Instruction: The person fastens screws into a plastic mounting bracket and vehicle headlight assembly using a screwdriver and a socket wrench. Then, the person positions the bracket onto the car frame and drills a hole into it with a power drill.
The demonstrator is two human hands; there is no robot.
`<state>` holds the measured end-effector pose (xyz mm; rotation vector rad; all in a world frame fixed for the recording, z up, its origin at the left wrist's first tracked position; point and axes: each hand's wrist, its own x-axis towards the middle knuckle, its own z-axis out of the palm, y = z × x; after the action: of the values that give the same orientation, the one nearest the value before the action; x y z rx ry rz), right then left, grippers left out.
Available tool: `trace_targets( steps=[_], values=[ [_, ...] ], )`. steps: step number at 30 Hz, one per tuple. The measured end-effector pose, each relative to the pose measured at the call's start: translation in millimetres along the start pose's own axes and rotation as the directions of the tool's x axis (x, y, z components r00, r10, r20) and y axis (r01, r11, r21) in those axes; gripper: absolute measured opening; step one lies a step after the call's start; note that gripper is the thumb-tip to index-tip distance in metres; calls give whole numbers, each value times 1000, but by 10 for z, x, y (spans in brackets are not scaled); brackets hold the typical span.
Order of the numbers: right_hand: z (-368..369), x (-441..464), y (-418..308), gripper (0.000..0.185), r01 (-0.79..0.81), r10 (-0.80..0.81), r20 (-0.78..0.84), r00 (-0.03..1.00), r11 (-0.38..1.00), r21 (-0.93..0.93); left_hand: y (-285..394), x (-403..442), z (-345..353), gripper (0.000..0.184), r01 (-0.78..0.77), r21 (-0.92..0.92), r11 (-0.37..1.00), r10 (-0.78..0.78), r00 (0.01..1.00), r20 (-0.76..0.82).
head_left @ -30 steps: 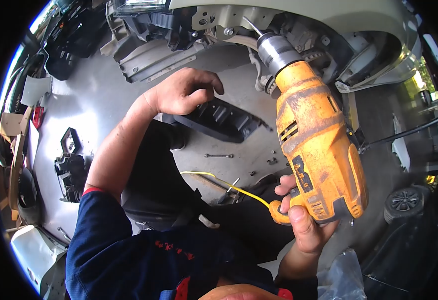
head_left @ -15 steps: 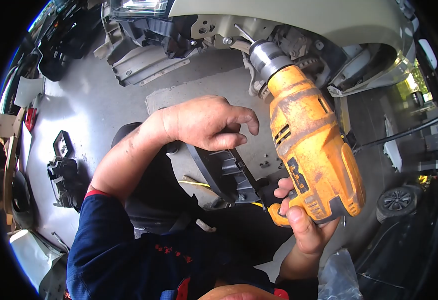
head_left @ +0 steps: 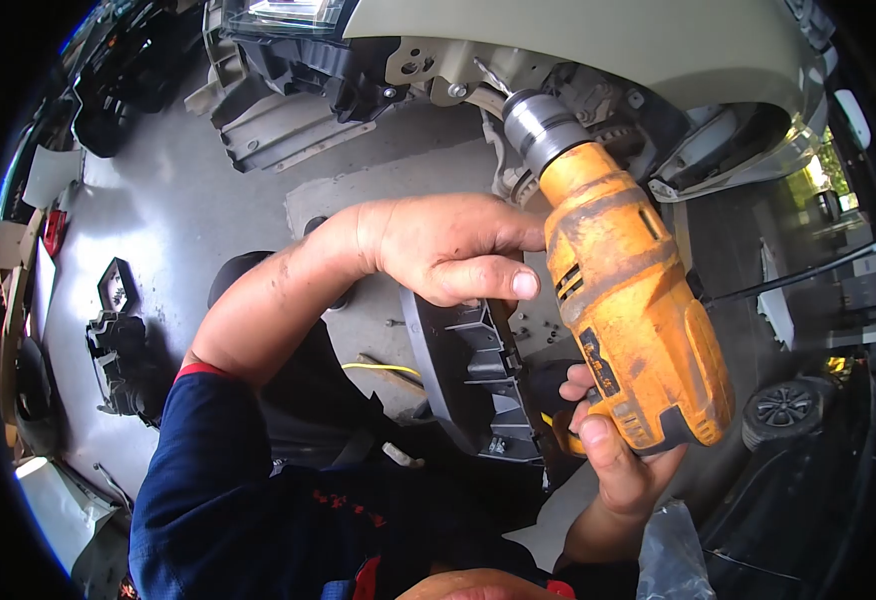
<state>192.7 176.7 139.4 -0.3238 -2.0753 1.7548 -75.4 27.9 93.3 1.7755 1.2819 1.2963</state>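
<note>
In my right hand point(head_left: 623, 465) is a worn yellow power drill point(head_left: 638, 310), held by its handle with the fingers wrapped round it. The drill's bit point(head_left: 492, 76) points up and left, in front of the metal bracket point(head_left: 438, 65) under the car's fender; whether they touch I cannot tell. My left hand point(head_left: 458, 250) is beside the drill body, its index fingertip hidden at the drill's edge. A black ribbed plastic part point(head_left: 468, 370) hangs below that hand, gripped by fingers hidden under the palm.
The light-coloured car fender point(head_left: 598, 50) spans the top. A black part point(head_left: 123, 365) lies on the floor at left, and a wheel point(head_left: 783, 405) is at right. Below the hands are a yellow cable point(head_left: 383, 368) and clear plastic point(head_left: 673, 560). A black cable point(head_left: 808, 275) crosses the right side.
My left hand has moved right and down towards the drill. The black part has swung from nearly level to steeply upright. The drill has shifted slightly.
</note>
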Motion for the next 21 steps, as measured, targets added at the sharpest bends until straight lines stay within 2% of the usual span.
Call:
trace_targets(
  steps=[2, 5, 8, 10, 13, 18, 21],
  values=[
    [-15, 10, 7, 63, 35, -35, 2, 999, 999, -36, -15, 19, -10, 56, -4, -79, 997, 5, 1000, 7],
    [-93, -29, 29, 57, 76, -74, 15, 997, 976, -204, -5, 50, 59, 56, -5, -175, 985, -1, 999, -38],
    [-156, 31, -1, 51, 201, -172, 120, 978, 933, -298, -100, 97, 166, 57, -59, -174, 983, 41, 993, -108],
    [-258, 45, -1, 48, 252, -188, 195, 963, 885, -391, -105, 124, 218, 59, -84, -240, 967, 54, 990, -128],
    [-324, 79, -43, 44, 287, -172, 263, 949, 819, -497, -128, 181, 239, 62, -116, -205, 972, 85, 985, -153],
    [-375, 76, -29, 39, 302, -163, 275, 948, 738, -604, -148, 216, 311, 63, -137, -241, 961, 94, 978, -184],
    [-390, 131, -90, 36, 375, -199, 337, 920, 696, -613, -149, 233, 336, 63, -204, -297, 933, 153, 970, -187]
  ],
)
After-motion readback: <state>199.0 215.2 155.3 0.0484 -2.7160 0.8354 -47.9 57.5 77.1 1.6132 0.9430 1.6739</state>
